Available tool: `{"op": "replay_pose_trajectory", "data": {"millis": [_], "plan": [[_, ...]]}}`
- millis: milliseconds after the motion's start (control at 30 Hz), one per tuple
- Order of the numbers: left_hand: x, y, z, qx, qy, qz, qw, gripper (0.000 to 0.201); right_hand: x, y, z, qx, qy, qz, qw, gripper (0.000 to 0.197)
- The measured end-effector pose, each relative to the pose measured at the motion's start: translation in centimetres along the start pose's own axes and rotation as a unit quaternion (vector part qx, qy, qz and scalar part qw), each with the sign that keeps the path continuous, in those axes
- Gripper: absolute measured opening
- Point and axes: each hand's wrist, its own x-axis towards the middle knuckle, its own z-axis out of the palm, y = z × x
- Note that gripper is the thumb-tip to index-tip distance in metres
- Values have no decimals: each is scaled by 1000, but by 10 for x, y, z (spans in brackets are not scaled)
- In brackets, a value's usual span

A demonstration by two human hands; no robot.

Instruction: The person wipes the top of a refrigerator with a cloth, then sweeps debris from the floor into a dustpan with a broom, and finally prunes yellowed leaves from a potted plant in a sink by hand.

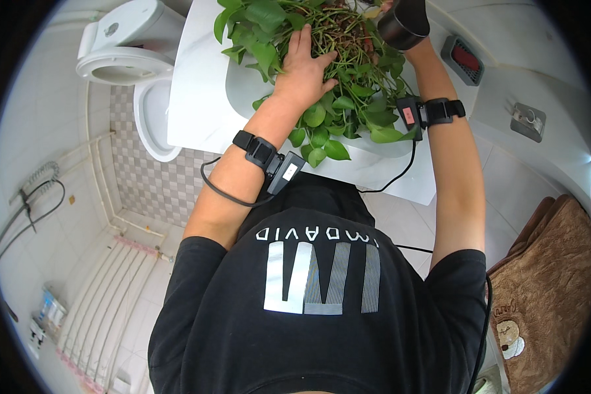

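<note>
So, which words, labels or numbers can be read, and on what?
Black T-shirt: pale lettering, upside down but legible; I won't copy it.
Brown towel: stitched lettering, too small to read surely.
Left wrist device: label too small to read.
Right wrist device: likewise.

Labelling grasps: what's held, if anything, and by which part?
Right hand appears to hold the black object; grip spot hidden behind it. Left hand lies spread on the plant; no grip visible.
</note>
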Motion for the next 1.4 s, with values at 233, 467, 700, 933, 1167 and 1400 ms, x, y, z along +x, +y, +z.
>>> {"op": "replay_pose_trajectory", "data": {"millis": [233, 467, 700, 933, 1167, 1400], "plan": [[0, 3, -2, -7, 7, 3, 1000, 49, 33, 27, 6, -352, -46, -155, 922, 23], [0, 4, -1, 0, 10, 21, 1000, 52, 39, 23, 52, -821, 1, -201, 534, 29], [-2, 1, -1, -6, 0, 17, 1000, 53, 48, 23, 75, -890, 0, -110, 442, 19], [0, 3, 0, -10, 0, 20, 1000, 53, 59, 18, 47, -907, -63, -154, 387, 17], [-2, 0, 4, -8, 10, 18, 1000, 52, 44, 9, 23, -893, -107, -153, 408, 16], [0, 3, 4, -16, -1, 10, 1000, 52, 43, 1, -4, -848, -95, -212, 477, 15]]}}
